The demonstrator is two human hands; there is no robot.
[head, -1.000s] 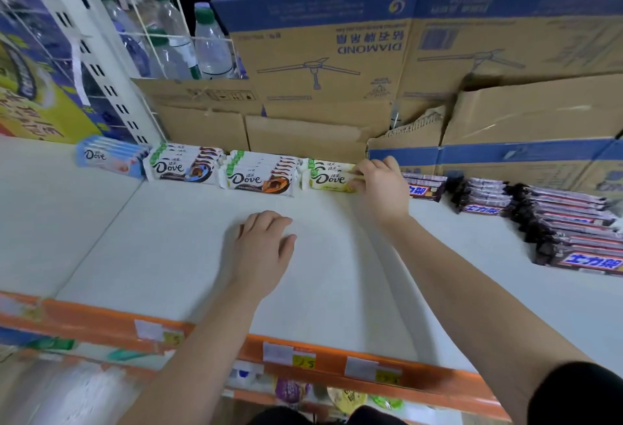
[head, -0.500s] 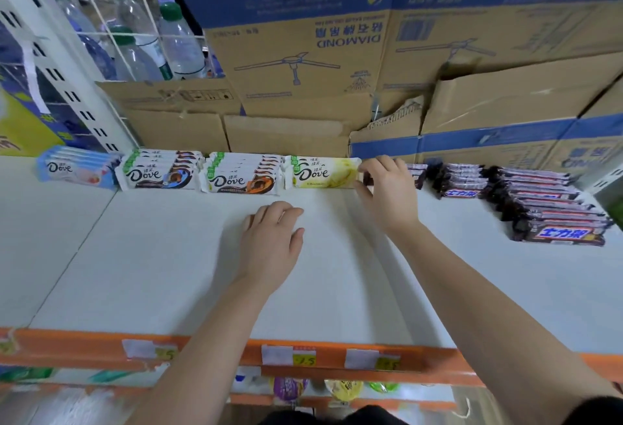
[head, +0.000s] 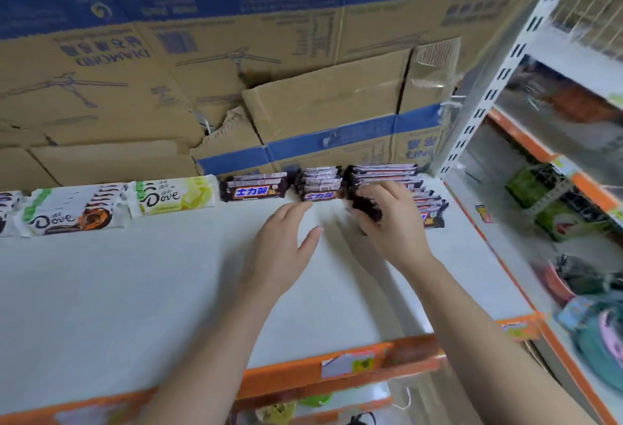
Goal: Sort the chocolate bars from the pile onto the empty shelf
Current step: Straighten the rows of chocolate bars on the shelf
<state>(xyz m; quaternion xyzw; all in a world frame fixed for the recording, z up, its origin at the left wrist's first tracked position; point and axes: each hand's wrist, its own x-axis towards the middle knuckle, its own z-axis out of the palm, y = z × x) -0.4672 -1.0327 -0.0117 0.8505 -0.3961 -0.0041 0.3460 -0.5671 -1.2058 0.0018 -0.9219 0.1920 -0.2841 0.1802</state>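
Several Dove bars (head: 70, 213) | 士力架 bars (head: 255, 190) — right grip (head: 391, 225) holds one

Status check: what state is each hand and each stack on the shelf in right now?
left hand: open, over the shelf, holding nothing.
right hand: grips a dark bar at the right pile.
Dove stacks: flat, in a row at the back.
middle dark stacks: neat, side by side.

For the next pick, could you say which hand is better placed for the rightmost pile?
Likely right: right hand grips a bar in that pile; left hand hovers open beside it.
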